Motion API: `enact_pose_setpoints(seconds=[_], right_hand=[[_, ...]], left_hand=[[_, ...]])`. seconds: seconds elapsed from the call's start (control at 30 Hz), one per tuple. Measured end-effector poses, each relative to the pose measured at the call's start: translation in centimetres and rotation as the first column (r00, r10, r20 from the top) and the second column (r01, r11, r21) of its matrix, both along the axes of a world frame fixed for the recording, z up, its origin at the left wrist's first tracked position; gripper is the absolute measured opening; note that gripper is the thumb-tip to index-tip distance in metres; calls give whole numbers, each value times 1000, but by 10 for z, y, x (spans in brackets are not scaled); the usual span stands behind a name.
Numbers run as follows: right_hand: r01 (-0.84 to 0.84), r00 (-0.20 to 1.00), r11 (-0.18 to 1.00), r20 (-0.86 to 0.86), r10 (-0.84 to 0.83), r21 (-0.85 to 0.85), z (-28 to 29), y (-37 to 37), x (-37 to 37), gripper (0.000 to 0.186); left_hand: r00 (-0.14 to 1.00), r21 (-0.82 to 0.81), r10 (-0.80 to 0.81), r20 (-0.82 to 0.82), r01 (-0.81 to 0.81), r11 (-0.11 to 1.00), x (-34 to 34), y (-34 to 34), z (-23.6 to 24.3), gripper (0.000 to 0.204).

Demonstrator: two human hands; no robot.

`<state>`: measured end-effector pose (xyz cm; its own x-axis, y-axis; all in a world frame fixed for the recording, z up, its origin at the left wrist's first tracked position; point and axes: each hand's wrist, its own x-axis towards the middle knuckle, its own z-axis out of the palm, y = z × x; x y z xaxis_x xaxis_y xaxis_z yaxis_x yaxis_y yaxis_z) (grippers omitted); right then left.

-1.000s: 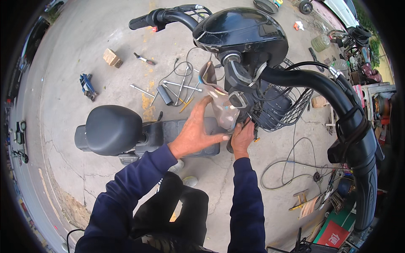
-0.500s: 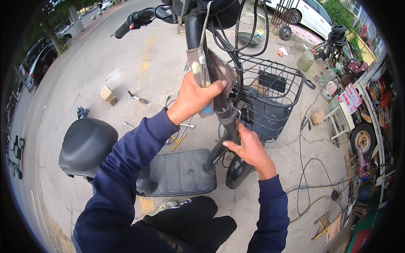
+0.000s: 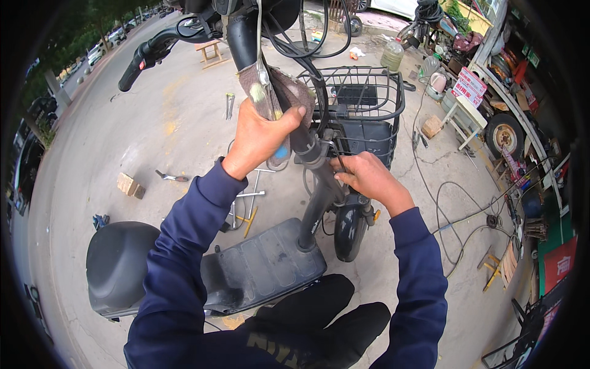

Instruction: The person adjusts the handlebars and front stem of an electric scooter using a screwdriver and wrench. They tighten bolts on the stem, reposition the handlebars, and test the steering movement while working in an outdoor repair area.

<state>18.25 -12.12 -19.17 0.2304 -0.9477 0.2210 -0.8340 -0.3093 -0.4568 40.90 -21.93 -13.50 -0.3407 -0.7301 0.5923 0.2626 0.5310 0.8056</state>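
While a rag (image 3: 294, 91) is clutched against the column (image 3: 319, 194) by the left hand (image 3: 261, 132), upper centre of the frame, the column's lower part is met by the curled right hand (image 3: 369, 175), just right of centre; whether anything is pinched there cannot be told. The seat (image 3: 120, 255) is seen lower left.

From where I sit, the view comes through bright, in soft, even daylight; the pale concrete ground (image 3: 123, 166) carries only faint shadows. I see a mild sheen on the black front fender (image 3: 348, 232), and the hands (image 3: 376, 178) look reasonably sharp. Toward the round black border everything bends and softens: the trees (image 3: 83, 26) go dark, the white car (image 3: 398, 11) glares.
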Motion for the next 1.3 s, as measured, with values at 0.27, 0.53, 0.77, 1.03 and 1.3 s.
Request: enact_pose_setpoints(seconds=[0.27,0.53,0.77,1.03,1.3], right_hand=[[284,880,943,-343,-328,-172,-5,-6,13,15],[332,943,876,88,-322,-349,30,10,62,15],[555,815,731,435,-383,-396,39,11,45,20],[428,658,865,566,-497,262,56,7,67,30],[467,666,815,471,-579,343,64,-6,75,29]], left_hand=[[1000,-61,21,-11,-22,998,-5,-3,-4,18],[997,-36,66,-40,-67,997,-10,-6,-10,20],[999,-70,10,-52,-14,997,-10,-13,-15,21],[957,-139,-111,268,153,978,19,-20,3,28],[931,-192,-167,325,238,952,26,-28,5,34]])
